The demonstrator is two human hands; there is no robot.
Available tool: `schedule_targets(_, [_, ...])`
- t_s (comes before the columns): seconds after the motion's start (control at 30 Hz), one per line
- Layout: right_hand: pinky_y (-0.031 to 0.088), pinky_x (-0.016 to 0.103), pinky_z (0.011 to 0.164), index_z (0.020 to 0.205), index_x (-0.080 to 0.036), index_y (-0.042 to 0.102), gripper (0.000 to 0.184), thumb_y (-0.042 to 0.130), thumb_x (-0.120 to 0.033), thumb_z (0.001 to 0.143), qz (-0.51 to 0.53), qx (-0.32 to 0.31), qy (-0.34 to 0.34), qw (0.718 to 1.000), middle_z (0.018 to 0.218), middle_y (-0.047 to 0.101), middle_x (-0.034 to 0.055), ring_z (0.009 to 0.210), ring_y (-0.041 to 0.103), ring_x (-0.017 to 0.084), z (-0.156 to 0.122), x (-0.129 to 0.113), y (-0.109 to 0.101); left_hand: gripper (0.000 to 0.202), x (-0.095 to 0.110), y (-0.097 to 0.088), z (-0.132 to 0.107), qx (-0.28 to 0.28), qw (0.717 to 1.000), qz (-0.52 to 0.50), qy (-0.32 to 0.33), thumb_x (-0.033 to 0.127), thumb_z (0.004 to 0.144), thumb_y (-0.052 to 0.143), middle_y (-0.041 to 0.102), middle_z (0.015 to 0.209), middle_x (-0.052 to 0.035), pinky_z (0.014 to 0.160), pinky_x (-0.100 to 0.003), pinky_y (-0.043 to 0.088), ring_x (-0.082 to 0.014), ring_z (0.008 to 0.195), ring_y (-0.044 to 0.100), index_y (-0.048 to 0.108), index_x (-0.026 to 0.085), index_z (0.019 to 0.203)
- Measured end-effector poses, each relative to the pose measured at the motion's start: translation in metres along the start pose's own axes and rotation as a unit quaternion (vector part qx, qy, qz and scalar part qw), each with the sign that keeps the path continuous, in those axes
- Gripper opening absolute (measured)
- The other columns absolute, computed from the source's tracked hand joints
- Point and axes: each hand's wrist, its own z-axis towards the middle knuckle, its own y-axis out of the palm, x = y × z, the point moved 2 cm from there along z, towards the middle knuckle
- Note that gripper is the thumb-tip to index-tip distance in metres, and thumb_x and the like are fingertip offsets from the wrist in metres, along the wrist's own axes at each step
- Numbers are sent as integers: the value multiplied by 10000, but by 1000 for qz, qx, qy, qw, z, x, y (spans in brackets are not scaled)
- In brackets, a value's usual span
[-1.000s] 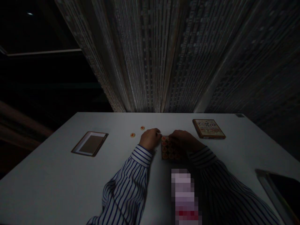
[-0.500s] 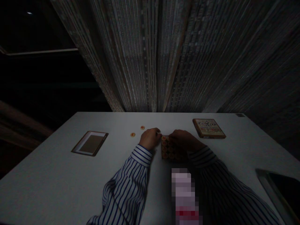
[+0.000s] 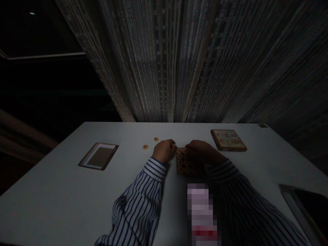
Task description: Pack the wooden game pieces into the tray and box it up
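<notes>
A small box packed with round wooden game pieces in rows lies in front of me; red characters show faintly on some. Beside its far left corner is my left hand, its fingers closed in a pinch. A small pale bit shows at those fingertips, too small to name. My right hand reaches over the box's far right part, fingers closed and pointing down at the back row. What they grip is hidden, and the hand covers part of the pieces. Two loose round pieces lie left of my left hand.
An open flat box or lid with a brown inside lies at left on the white table. At right lies a box with a printed cover. A dark flat object is at the right edge. Curtains hang behind the table.
My right hand has shifted very slightly up at the box's far edge. My left hand, the box and the loose pieces stay where they were.
</notes>
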Motion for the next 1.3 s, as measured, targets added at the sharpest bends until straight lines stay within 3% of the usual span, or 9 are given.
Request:
schedule_targets(0.47, [397,291,797,1042,-151,614,320,363,-243,866,10,92,12,996,962,640,96,909,562,189,-12,-11,-28,248,7,-18,-7,43,999,11,0,258,834,433,671,961,-68,817,-272,415,-188,925,597,630,196,972])
schedule_targets(0.77, [421,305,812,993,-147,625,312,357,-236,860,61,194,-7,979,949,661,84,891,583,175,-31,-25,-41,237,7,-26,-31,98,995,1,31,246,835,411,681,868,-46,751,-270,424,-180,837,610,639,196,876])
schedule_targets(1.03, [443,326,813,987,-157,621,311,366,-270,849,106,212,83,968,976,668,80,905,602,187,-58,-12,-15,249,-13,-2,-65,120,984,-134,11,285,830,424,670,875,-46,718,-252,453,-146,770,599,632,168,900])
schedule_targets(1.17, [447,308,773,1002,-157,615,332,354,-295,851,110,170,165,965,991,665,87,896,608,196,-69,-4,7,277,-18,24,-77,105,969,-223,-3,307,799,490,662,938,-57,734,-253,480,-137,791,599,611,170,1008])
schedule_targets(1.3, [440,274,716,1016,-188,610,361,300,-302,868,105,131,212,963,962,676,75,865,618,187,-75,-5,20,385,-22,44,-82,84,971,-226,4,302,730,595,650,986,-76,779,-286,487,-159,854,601,573,156,1085])
